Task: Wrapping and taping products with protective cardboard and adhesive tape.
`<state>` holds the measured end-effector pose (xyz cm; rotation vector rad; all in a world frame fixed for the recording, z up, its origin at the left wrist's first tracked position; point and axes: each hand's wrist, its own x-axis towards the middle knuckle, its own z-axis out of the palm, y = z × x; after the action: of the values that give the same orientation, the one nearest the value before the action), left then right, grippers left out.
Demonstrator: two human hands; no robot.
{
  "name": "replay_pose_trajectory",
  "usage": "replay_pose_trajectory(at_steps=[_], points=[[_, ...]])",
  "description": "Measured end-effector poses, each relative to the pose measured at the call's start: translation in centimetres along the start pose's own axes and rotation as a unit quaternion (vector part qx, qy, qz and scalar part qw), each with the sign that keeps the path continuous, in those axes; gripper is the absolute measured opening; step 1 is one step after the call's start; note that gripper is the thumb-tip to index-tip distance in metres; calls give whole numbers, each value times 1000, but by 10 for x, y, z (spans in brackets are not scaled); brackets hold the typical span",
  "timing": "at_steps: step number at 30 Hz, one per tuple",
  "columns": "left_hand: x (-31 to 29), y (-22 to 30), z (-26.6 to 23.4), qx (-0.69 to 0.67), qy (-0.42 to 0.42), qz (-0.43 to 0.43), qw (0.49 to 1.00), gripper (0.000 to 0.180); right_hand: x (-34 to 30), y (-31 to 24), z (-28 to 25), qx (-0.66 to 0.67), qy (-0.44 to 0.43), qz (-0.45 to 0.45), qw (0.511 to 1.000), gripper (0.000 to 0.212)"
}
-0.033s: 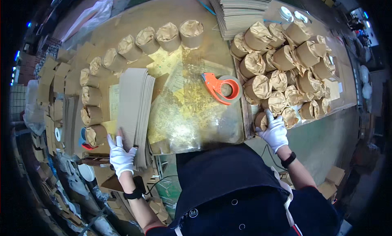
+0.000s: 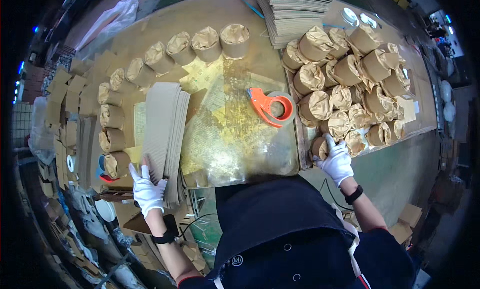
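Head view: left grip (image 2: 149,193) spread against cardboard stack (image 2: 161,124); right grip (image 2: 336,161) clasps paper-wrapped roll (image 2: 318,147).

Tabletop (image 2: 240,161): open lane along near edge, from grey cardboard strips (image 2: 161,119) at left to packed paper-wrapped cylinders (image 2: 316,107) at right; orange tape dispenser (image 2: 258,103), obstacle beyond that lane, right of middle; free patch behind it, up to curved row of cylinders (image 2: 207,49); tall cardboard pile (image 2: 298,19), barring far side between row and pack; right hand (image 2: 336,163), hemmed in ahead by packed cylinders
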<state>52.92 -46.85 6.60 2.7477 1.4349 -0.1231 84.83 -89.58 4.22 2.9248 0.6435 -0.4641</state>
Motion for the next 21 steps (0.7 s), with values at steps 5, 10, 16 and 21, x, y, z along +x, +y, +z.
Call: replay_pose_trajectory(at_steps=[5, 10, 16, 21], points=[[-27, 113, -21, -43, -84, 11, 995, 83, -6, 16, 8, 391, -53, -20, 919, 83], [-50, 196, 52, -79, -202, 93, 972, 84, 9, -51, -7, 525, -99, -76, 842, 73], [-44, 168, 46, -73, -3, 80, 994, 76, -5, -98, -46, 644, -245, 6, 725, 70], [-25, 168, -24, 5, 100, 189, 977, 71, -11, -84, -29, 725, -247, 14, 642, 68]])
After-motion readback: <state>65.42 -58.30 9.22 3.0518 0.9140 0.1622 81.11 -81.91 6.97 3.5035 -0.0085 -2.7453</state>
